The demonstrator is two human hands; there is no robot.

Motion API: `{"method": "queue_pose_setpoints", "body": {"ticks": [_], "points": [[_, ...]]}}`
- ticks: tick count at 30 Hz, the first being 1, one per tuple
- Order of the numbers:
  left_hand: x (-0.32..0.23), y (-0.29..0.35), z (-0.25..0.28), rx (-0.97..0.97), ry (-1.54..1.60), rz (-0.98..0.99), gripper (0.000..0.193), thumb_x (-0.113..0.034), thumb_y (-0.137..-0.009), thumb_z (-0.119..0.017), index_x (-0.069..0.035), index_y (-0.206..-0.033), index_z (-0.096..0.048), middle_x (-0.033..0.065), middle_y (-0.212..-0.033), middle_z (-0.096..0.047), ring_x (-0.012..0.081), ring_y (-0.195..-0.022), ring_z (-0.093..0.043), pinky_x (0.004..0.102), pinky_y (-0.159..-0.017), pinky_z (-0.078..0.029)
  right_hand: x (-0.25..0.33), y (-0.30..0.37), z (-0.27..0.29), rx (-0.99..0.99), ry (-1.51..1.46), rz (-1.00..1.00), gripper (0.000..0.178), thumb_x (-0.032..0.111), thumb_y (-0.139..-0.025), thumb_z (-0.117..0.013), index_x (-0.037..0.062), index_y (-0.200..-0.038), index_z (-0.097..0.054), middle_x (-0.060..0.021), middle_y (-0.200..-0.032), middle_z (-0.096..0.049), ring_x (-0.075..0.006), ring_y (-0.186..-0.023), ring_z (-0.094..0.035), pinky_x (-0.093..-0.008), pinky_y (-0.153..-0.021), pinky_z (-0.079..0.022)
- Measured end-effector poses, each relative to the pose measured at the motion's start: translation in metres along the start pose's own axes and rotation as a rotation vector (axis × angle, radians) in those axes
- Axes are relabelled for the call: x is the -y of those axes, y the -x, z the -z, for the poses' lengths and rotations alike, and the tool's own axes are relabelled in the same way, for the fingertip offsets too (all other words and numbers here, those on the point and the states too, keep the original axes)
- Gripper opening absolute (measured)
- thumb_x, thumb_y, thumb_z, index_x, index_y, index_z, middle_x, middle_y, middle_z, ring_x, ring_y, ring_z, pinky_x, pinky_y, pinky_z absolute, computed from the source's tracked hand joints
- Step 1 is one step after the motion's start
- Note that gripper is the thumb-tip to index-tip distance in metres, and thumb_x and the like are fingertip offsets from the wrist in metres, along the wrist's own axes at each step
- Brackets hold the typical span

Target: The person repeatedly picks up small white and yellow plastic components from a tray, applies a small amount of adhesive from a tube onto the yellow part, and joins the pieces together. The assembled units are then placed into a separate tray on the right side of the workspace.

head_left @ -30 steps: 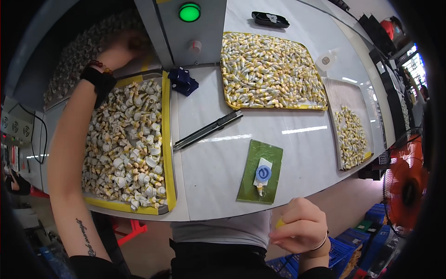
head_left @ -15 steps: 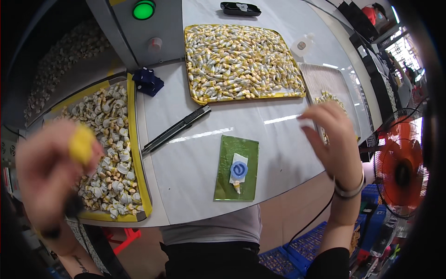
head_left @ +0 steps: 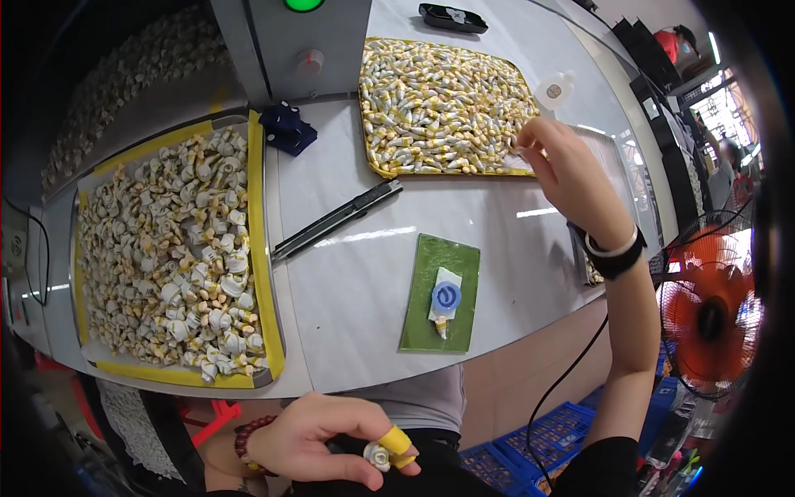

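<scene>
My left hand (head_left: pixel 327 439) is low in front of my body, its fingers closed on a small white swirled piece (head_left: pixel 378 455). Yellow tape wraps its fingertips. At the right edge of the yellow-rimmed tray (head_left: pixel 447 176) of small tapered white-and-yellow pieces (head_left: pixel 439 108), my right hand (head_left: pixel 571 170) has thumb and fingers pinched together; what they hold, if anything, is too small to make out. On the table between the hands lies a green mat (head_left: pixel 418 323). It bears a white card (head_left: pixel 445 273), a blue ring-shaped mould (head_left: pixel 445 296) and one tapered piece (head_left: pixel 441 328).
A yellow-edged tray (head_left: pixel 265 331) of many white swirled pieces stands at left. A dark cutter-like tool (head_left: pixel 335 219) lies mid-table near a navy cloth (head_left: pixel 287 130). Behind are a white bottle (head_left: pixel 555 89) and a black holder (head_left: pixel 452 18). An orange fan (head_left: pixel 710 315) stands right.
My left hand has come from over the left tray to low in front of me, with a white swirled piece in it. My right hand has moved up to the tapered pieces and pinched. The view has shifted.
</scene>
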State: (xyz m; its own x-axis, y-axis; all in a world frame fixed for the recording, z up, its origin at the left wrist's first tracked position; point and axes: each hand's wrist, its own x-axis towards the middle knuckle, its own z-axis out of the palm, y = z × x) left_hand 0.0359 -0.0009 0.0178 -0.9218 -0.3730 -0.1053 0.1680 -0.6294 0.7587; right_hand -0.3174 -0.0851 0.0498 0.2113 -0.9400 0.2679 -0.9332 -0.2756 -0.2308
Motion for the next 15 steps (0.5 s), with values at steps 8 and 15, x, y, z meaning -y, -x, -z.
{"method": "queue_pose_setpoints", "body": {"ticks": [8, 15], "points": [[0.018, -0.019, -0.005, -0.287, 0.189, -0.193, 0.039, -0.022, -0.072, -0.081, 0.006, -0.094, -0.067, 0.0151, -0.087, -0.066, 0.023, -0.078, -0.065, 0.0302, -0.069, -0.051, 0.095, 0.051, 0.004, 0.186, -0.276, 0.246, 0.024, -0.004, -0.069, -0.065, 0.0016, -0.092, -0.063, -0.0076, -0.079, -0.06, -0.0229, -0.072, -0.059, -0.0313, -0.061, -0.049], [0.018, -0.02, -0.004, -0.269, 0.289, -0.222, 0.039, -0.018, -0.076, -0.077, 0.007, -0.101, -0.062, 0.0159, -0.09, -0.066, 0.0222, -0.085, -0.065, 0.0325, -0.079, -0.051, 0.097, 0.056, -0.012, 0.164, -0.086, 0.338, 0.026, 0.003, -0.064, -0.064, 0.0008, -0.089, -0.061, -0.0061, -0.077, -0.054, -0.0212, -0.07, -0.054, -0.0298, -0.057, -0.048]]}}
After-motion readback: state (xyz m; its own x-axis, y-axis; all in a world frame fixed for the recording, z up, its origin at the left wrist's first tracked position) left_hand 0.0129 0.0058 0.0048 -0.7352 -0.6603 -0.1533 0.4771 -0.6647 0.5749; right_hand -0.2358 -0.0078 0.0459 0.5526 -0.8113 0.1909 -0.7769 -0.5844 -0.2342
